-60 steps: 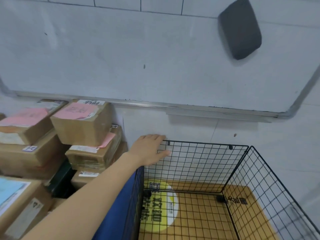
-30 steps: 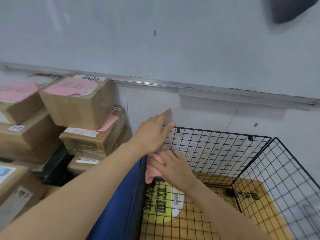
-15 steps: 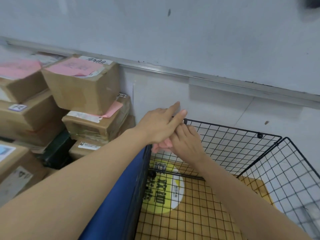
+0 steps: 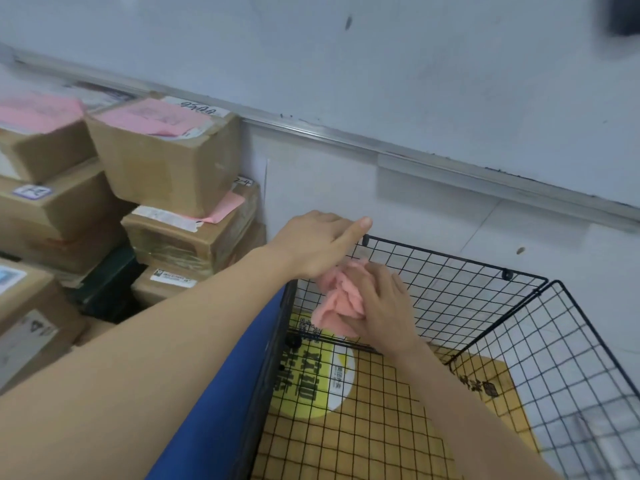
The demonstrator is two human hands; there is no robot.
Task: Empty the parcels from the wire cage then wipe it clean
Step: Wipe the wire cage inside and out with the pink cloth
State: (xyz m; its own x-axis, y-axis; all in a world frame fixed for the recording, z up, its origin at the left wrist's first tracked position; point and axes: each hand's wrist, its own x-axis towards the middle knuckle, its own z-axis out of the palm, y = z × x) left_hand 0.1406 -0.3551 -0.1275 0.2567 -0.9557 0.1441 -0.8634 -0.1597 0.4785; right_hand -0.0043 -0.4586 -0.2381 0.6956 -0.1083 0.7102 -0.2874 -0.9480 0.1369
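Left hand rests, fingers extended, on the wire cage's back-left top corner; right hand, inside, grips a pink cloth against its back panel.

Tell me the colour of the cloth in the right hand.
Pink; the cloth shows best in the head view.

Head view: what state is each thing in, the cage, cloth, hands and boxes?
Wire cage, open-topped, no parcels inside.
Pink cloth, bunched against the cage's back mesh.
Right hand, holds the cloth.
Left hand, fingers extended, rests on the cage's top corner.
Cardboard boxes, closed, stacked left of the cage.
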